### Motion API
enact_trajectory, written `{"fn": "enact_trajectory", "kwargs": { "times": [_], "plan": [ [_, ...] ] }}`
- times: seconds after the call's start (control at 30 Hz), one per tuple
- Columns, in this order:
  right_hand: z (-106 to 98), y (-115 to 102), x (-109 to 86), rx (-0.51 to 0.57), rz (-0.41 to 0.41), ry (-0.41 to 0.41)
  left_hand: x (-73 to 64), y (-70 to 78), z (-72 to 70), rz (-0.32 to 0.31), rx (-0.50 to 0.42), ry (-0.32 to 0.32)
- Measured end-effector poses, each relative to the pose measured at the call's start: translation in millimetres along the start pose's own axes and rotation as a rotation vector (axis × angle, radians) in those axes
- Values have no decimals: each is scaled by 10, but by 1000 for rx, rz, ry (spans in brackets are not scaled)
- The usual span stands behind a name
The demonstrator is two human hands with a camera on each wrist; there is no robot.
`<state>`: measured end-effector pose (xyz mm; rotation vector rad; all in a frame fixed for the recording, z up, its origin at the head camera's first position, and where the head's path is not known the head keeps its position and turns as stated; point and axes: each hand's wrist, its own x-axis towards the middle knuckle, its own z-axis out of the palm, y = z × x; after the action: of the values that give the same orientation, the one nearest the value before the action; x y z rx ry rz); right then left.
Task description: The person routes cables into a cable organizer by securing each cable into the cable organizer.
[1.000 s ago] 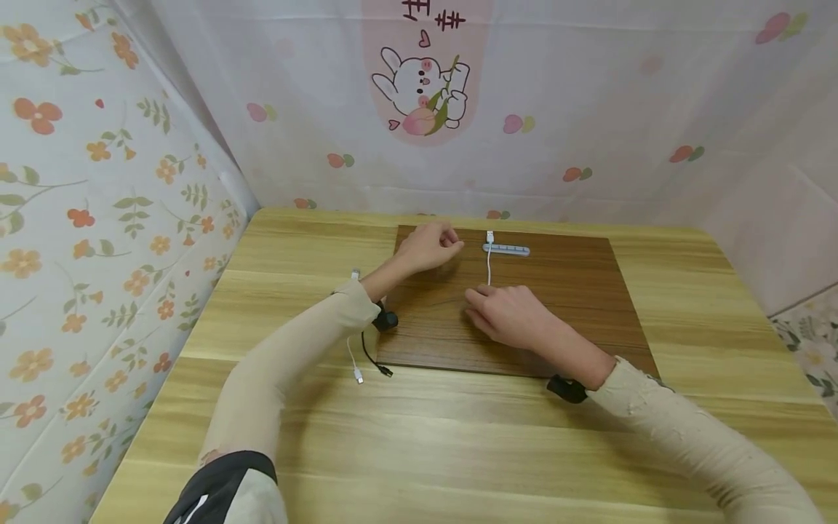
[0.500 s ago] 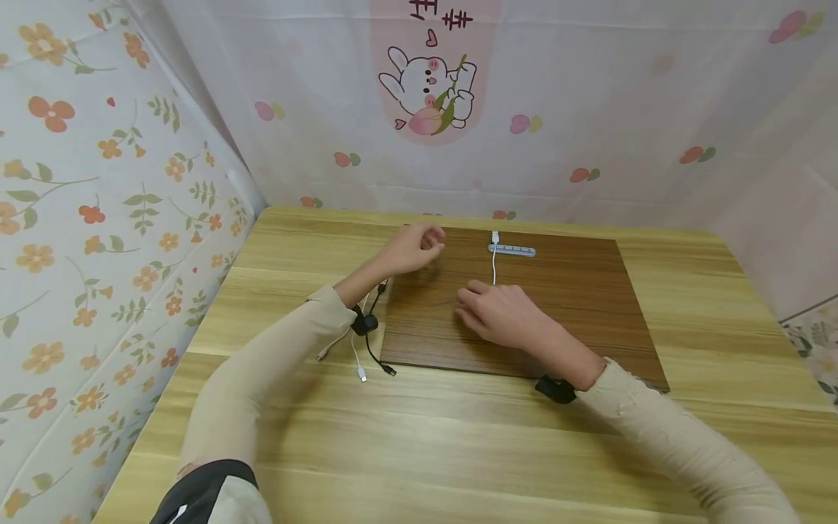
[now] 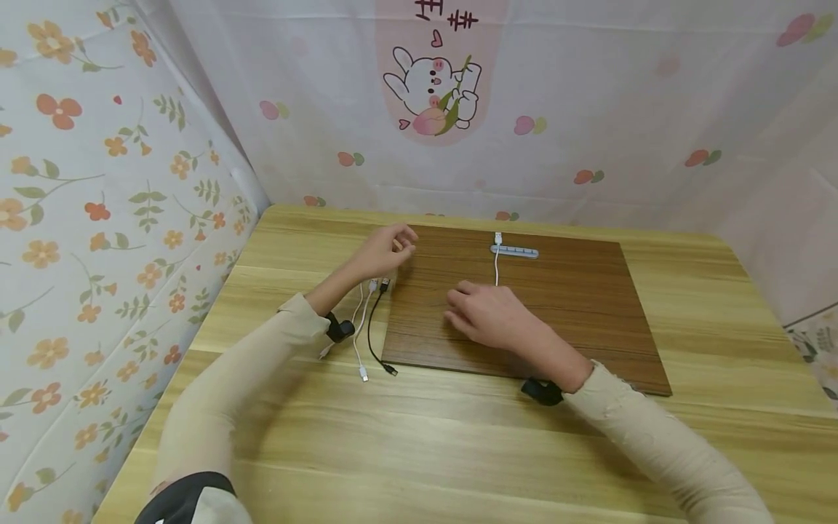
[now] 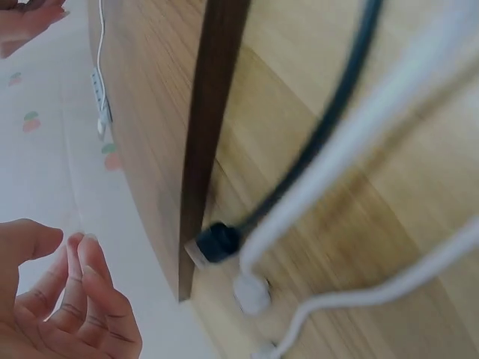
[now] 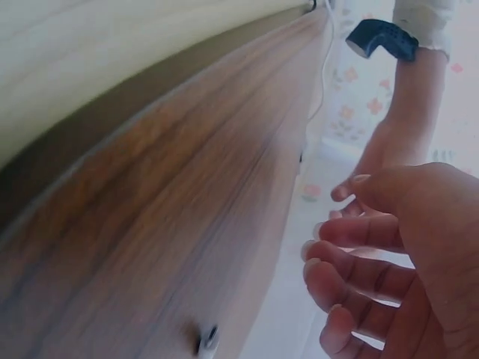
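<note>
My left hand [image 3: 386, 251] hovers over the board's far left corner, its fingers loosely curled around nothing. Below it lie a black USB cable [image 3: 369, 327] and white USB cables [image 3: 356, 346]; in the left wrist view a black plug [image 4: 219, 241] sits beside the board's edge, near a white plug [image 4: 252, 294]. My right hand [image 3: 487, 313] is over the middle of the brown board [image 3: 563, 313], fingers relaxed and holding nothing in the right wrist view. A white USB cable [image 3: 497, 269] crosses a light blue cable clip strip [image 3: 517, 252]; my right hand hides its near part.
The brown board lies on a light wooden table [image 3: 419, 444]. A printed curtain [image 3: 314, 87] stands behind the table, and a floral cloth [image 3: 98, 255] hangs at the left. Each wrist wears a black camera, the left one [image 3: 340, 329] overlapping the loose cables in the head view.
My left hand has moved left, away from the clip strip and toward the loose cables, uncovering more of them. The right hand has shifted slightly left. The cable on the clip strip stays put.
</note>
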<state>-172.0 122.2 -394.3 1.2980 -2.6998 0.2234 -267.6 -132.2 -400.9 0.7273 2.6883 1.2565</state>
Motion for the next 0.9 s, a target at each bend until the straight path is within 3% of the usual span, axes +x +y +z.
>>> {"fn": "enact_trajectory", "kwargs": {
  "times": [0.27,0.57,0.9],
  "plan": [
    [35,-144,73,10,-26,-28,-120,-103,-160,-13,-11,26],
    [79,-264,131,17,-58,-32,-268,-254,-281,-92,-11,21],
    [118,-380,191,42,-75,-63,-398,-410,-389,-161,48,48]
  ]
}}
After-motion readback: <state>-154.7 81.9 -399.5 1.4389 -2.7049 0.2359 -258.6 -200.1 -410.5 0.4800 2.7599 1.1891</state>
